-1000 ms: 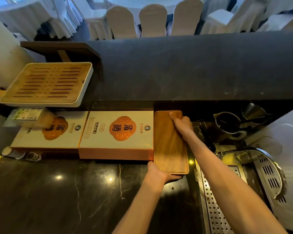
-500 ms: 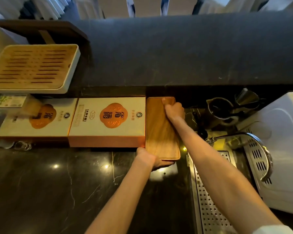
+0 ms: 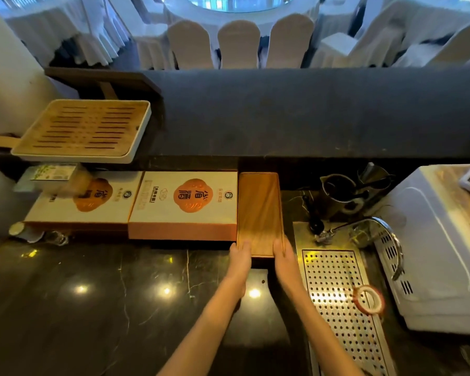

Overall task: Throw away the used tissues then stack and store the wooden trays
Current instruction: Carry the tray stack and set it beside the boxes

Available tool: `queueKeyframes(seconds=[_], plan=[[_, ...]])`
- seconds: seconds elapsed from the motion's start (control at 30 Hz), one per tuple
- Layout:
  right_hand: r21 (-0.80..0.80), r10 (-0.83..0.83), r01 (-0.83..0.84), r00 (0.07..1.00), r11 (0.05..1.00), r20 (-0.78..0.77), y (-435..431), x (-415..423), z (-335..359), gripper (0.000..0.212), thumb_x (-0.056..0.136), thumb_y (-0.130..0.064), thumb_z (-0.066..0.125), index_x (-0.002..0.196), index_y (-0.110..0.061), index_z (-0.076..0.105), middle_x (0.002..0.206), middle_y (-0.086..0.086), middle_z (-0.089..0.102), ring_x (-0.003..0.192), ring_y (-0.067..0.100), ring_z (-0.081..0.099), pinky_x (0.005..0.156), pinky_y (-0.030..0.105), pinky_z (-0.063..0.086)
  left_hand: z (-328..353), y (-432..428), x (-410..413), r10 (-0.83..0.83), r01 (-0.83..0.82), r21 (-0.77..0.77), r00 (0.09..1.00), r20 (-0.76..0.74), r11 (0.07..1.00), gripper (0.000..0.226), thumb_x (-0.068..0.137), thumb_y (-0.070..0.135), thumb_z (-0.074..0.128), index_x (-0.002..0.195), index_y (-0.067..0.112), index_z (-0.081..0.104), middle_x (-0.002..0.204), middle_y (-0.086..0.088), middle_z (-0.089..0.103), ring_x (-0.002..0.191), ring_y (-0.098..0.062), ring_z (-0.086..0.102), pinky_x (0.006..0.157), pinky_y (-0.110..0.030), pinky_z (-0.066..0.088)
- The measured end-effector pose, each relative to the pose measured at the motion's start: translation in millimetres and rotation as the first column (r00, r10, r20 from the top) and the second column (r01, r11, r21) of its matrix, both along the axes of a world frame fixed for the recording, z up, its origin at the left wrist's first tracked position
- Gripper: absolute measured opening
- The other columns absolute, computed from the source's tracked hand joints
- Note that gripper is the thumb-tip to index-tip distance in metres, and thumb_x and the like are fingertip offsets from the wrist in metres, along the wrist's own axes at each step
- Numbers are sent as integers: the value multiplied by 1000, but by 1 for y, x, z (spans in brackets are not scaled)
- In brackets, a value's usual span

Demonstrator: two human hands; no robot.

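Note:
A long brown wooden tray [image 3: 259, 210] lies on the dark marble counter [image 3: 92, 294], its far end under the raised ledge and its left side against a white and orange box [image 3: 185, 204]. My left hand [image 3: 240, 253] rests at the tray's near left corner, fingers on its edge. My right hand [image 3: 282, 252] holds the near right corner the same way. Whether more trays lie beneath the top one is hidden. No tissues are visible.
A slatted bamboo tea tray [image 3: 84, 130] in a white frame sits on the ledge at left. A second orange box [image 3: 84, 202] lies left. To the right are a perforated metal drain plate [image 3: 339, 302], metal pitchers [image 3: 339, 194], a tap [image 3: 383, 232] and a white appliance [image 3: 440, 248].
My right hand has come back from the tray's far end to its near right corner. My left hand shifted from under the near edge to the near left corner. The tray sits further in.

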State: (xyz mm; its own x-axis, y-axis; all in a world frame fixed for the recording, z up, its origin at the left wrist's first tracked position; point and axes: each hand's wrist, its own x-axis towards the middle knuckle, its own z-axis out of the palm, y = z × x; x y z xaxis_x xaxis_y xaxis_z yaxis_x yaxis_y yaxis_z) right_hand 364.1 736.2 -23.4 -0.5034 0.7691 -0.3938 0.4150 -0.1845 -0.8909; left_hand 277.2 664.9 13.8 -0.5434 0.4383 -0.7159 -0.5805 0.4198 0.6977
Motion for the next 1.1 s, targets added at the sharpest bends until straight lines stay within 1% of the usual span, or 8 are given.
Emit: queueKeyframes(seconds=[0.17, 0.33, 0.43, 0.5, 0.57, 0.7, 1.0, 1.1], plan=[[124, -74, 74, 997, 990, -7, -7, -5, -7, 40, 103, -40, 33, 135, -23, 50, 122, -3, 63, 113, 10, 59, 100, 41, 51, -12, 13, 5, 46, -69, -140, 986, -161, 988, 37, 104, 30, 32, 136, 12, 43, 111, 1, 51, 108, -18, 50, 90, -33, 38], [11, 127, -127, 992, 992, -6, 13, 7, 6, 51, 102, -43, 32, 150, -26, 29, 146, 0, 47, 136, 21, 44, 111, 39, 39, -8, 6, 11, 80, -104, -117, 977, -197, 988, 52, 104, 32, 35, 151, 13, 26, 148, -10, 42, 140, -29, 38, 113, -43, 34], [264, 219, -263, 958, 928, 187, 13, 27, 6, 69, 98, -55, 35, 156, -30, 5, 163, -8, 10, 150, 14, 13, 121, 43, 20, -1, -11, 22, 82, -105, -40, 922, -378, 994, 55, 102, 30, 40, 153, 26, 19, 160, 0, 25, 148, -21, 24, 117, -42, 26], [524, 265, -425, 897, 738, 355, 5, 37, 2, 67, 99, -47, 37, 156, -29, 6, 163, -11, 2, 151, 10, 2, 121, 38, 11, -4, -20, 28, -140, 123, -71, 789, -598, 990, 55, 102, 26, 37, 152, 36, 17, 164, 10, 6, 152, -14, 4, 123, -42, 15], [577, 291, -585, 801, 570, 523, -4, 42, -3, 65, 100, -38, 38, 155, -27, 5, 162, -9, -1, 151, 15, -1, 122, 39, 6, -19, -27, 30, -527, 347, -405, 421, -739, 846, 58, 102, 28, 30, 152, 39, 1, 162, 12, -14, 151, -17, -15, 124, -45, 0], [562, 215, -596, 772, 574, 599, -13, 37, -15, 72, 98, -28, 44, 156, -25, 2, 164, -5, 0, 151, 18, 2, 121, 40, 2, -46, -39, 25, -713, 286, -677, 31, -700, 678, 66, 98, 46, 31, 154, 34, -2, 164, 1, -9, 151, -31, -9, 117, -65, -3], [496, 235, -617, 740, 611, 631, -17, 33, 13, 83, 85, -20, 60, 155, -24, 16, 162, -2, 20, 137, 20, 41, 117, 41, 29, -39, -33, 20, -830, 339, -767, 96, -549, 546, 86, 95, 38, 46, 146, 46, -22, 161, 7, -24, 148, -31, -24, 100, -81, -15], [396, 295, -684, 663, 613, 688, -11, 25, 48, 66, 83, -28, 58, 144, -24, 33, 151, -2, 37, 126, 25, 50, 108, 47, 39, -8, -30, 6, -825, 466, -695, 163, -541, 547, 74, 96, 31, 48, 152, 42, 2, 165, 8, -6, 151, -30, -13, 107, -76, -9]])
